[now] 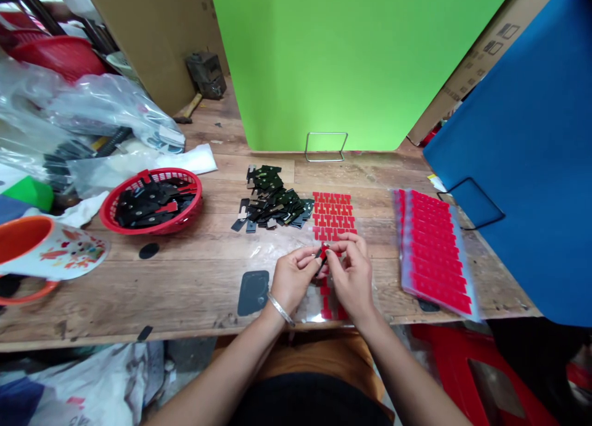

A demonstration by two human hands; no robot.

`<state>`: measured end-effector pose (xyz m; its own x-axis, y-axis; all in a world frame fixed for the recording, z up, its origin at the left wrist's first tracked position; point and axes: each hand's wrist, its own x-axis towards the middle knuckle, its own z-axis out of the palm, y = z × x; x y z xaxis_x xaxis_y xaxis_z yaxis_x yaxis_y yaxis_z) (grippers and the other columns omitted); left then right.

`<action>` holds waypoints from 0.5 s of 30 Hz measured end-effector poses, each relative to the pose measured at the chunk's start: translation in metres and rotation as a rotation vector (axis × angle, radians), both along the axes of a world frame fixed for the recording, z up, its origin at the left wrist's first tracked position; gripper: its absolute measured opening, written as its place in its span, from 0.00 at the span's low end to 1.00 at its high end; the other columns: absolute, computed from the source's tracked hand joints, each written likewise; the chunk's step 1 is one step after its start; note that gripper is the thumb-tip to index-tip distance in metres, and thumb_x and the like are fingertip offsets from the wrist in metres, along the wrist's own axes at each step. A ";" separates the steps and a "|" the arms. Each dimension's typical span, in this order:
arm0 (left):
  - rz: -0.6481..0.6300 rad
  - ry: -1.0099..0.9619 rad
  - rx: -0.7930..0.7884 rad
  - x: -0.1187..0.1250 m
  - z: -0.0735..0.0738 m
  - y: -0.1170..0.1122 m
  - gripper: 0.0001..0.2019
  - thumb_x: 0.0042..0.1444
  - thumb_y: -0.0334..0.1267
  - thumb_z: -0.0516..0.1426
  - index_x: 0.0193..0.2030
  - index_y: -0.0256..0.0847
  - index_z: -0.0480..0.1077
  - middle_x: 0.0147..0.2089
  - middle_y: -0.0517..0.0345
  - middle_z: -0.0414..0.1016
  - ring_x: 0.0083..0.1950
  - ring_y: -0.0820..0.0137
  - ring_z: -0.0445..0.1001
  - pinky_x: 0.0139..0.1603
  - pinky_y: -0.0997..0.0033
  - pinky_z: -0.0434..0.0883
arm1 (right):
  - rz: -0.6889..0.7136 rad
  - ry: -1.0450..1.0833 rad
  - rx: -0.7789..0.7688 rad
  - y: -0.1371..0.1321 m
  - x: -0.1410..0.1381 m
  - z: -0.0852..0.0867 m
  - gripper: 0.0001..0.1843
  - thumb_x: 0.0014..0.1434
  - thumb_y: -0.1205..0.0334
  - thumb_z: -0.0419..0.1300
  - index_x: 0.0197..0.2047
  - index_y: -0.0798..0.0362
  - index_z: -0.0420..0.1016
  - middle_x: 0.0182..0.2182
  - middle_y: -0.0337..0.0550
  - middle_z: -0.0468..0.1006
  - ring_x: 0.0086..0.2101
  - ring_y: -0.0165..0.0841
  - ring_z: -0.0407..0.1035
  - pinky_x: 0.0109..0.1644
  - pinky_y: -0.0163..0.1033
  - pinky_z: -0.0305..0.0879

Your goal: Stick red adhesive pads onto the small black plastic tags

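Over the front of the wooden table, my left hand (293, 279) is closed on a small black flat piece (319, 267), pinching it between thumb and fingers. My right hand (354, 278) meets it from the other side, thumb and fingertips pinched at a red T-shaped sticker (324, 250) lying on the piece. Beneath both hands is a clear sheet with rows of red T-shaped stickers (333, 216), partly covered by the fingers. Just behind and to the left lies a heap of black flat pieces (277, 198), several with metal tabs.
A red basket (185, 219) of black pieces, some with red on them, stands left beside an orange-and-white mug (76, 253). Stacked sticker sheets (432, 253) lie right. Green (361, 62) and blue (522, 167) boards stand behind and right. Plastic bags (106, 105) crowd the left.
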<state>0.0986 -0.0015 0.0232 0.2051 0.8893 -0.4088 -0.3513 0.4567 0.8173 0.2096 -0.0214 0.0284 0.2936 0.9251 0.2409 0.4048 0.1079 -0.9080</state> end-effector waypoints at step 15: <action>-0.009 0.022 0.015 -0.002 0.003 0.000 0.18 0.41 0.35 0.63 0.41 0.30 0.71 0.26 0.55 0.76 0.24 0.75 0.72 0.28 0.77 0.70 | 0.035 0.086 -0.019 0.006 -0.001 0.005 0.03 0.54 0.65 0.54 0.29 0.52 0.68 0.34 0.42 0.65 0.32 0.30 0.64 0.25 0.32 0.66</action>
<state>0.0970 -0.0013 0.0262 0.2039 0.8937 -0.3998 -0.3292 0.4472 0.8317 0.2085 -0.0150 0.0332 0.2799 0.9393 0.1985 0.3212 0.1032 -0.9414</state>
